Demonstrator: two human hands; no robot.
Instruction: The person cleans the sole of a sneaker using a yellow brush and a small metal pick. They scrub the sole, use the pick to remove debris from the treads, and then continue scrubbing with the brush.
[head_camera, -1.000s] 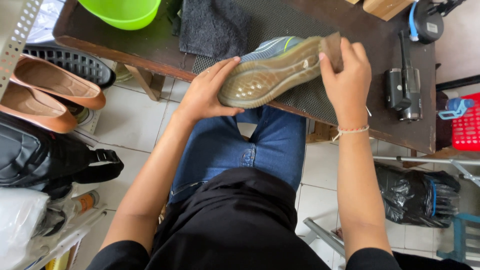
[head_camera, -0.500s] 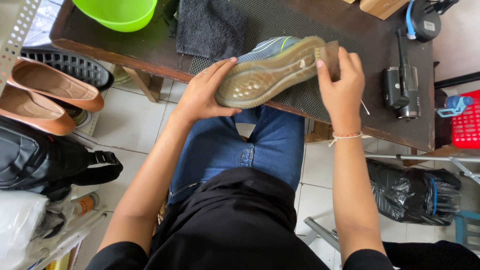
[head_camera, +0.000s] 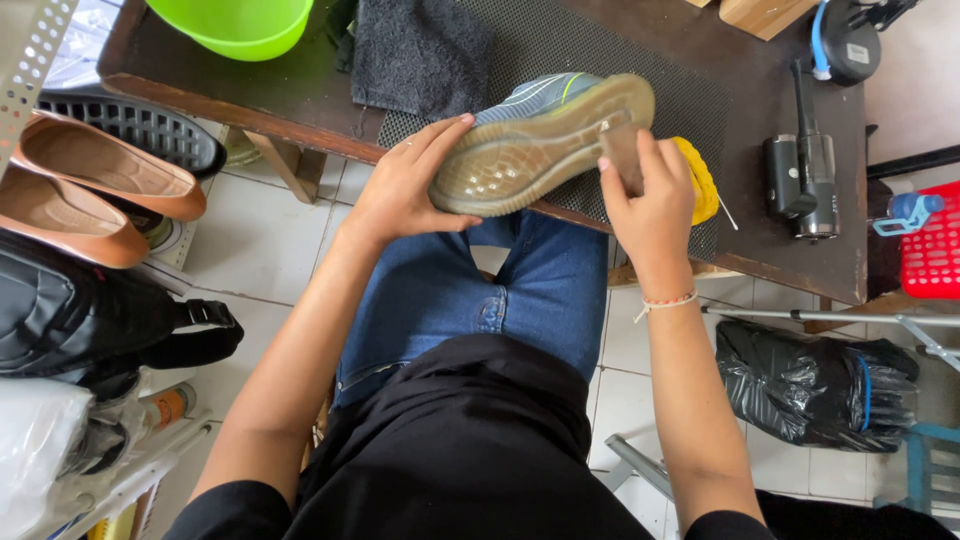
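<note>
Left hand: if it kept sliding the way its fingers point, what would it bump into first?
The left hand points up and right along the shoe. Probably it would meet the right hand on the sole first, though depth is unclear.

1. The person wears a black top (head_camera: 470, 450) with short sleeves that end above the elbows; both forearms are bare.
2. The top is loose and falls in soft folds over the lap.
3. Blue denim jeans (head_camera: 500, 290) cover the legs, with a stitched side seam and a pocket edge showing at one thigh.
4. A thin bracelet (head_camera: 668, 301) of pale cord with small reddish beads circles the wrist of the right hand (head_camera: 650, 200).
5. The left hand (head_camera: 405, 190) is bare, its wrist unadorned, with short nails on the fingers (head_camera: 440, 135).
</note>
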